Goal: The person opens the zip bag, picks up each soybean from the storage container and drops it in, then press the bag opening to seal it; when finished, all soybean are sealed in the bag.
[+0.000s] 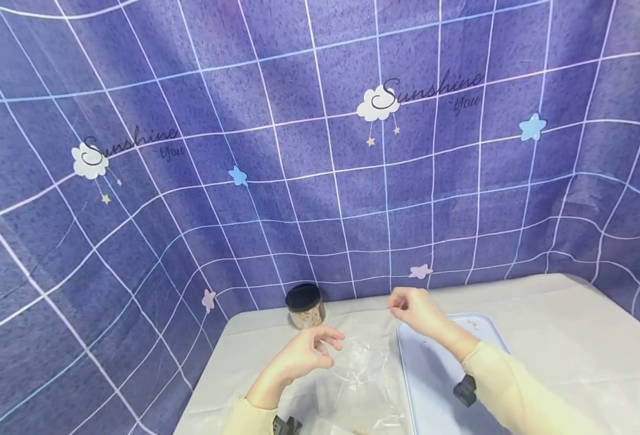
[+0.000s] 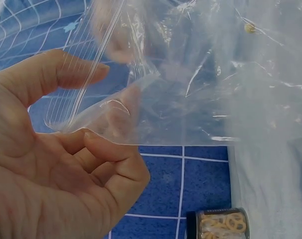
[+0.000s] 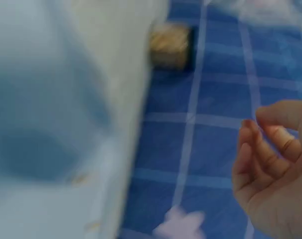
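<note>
My left hand (image 1: 304, 352) grips the rim of a clear zip bag (image 1: 360, 386); in the left wrist view the bag's ridged seal (image 2: 98, 59) passes between thumb and curled fingers. A small yellow piece (image 2: 249, 28) shows in the bag. My right hand (image 1: 417, 311) is raised over the far left corner of a light blue tray (image 1: 434, 374). Its thumb and fingertips (image 3: 245, 127) come close together, and whether something tiny is between them I cannot tell. Small whitish pieces (image 1: 473, 324) lie at the tray's far end.
A black-lidded jar (image 1: 306, 307) of small ring-shaped pieces stands at the table's back left, beyond my left hand. Grey cloth (image 1: 581, 344) covers the table. A blue-purple gridded curtain (image 1: 320, 151) hangs behind and at the sides.
</note>
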Available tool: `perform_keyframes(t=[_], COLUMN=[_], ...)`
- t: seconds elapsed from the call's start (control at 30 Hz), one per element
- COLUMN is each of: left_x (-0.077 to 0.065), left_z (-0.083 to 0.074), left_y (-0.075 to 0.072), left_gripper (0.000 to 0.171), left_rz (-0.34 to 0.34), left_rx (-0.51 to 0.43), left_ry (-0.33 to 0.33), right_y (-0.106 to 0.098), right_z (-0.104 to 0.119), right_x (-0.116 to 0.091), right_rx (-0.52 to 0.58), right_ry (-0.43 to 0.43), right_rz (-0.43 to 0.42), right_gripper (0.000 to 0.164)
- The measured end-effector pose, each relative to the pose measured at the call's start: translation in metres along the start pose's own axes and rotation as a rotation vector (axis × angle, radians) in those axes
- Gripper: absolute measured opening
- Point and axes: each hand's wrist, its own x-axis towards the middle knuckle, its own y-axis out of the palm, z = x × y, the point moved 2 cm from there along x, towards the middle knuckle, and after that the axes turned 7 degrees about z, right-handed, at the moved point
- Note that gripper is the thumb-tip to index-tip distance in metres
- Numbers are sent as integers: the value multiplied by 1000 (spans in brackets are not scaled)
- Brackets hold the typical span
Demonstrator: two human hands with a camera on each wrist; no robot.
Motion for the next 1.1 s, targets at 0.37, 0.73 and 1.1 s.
perform_keyframes(t=[0.37,0.73,1.1], left_x=[0,3,3], left_z=[1,3,4], left_y=[0,0,-1], left_gripper=[53,51,52], left_rz=[0,4,-3], left_rx=[9,-7,2], left_ry=[-8,-5,-17], right_y=[12,19,10], right_z=[-75,-81,-21], right_x=[-33,-36,-9], right_rx=[-157,-228,30], right_ry=[311,333,93], right_rz=[151,175,120], right_gripper=[17,22,9])
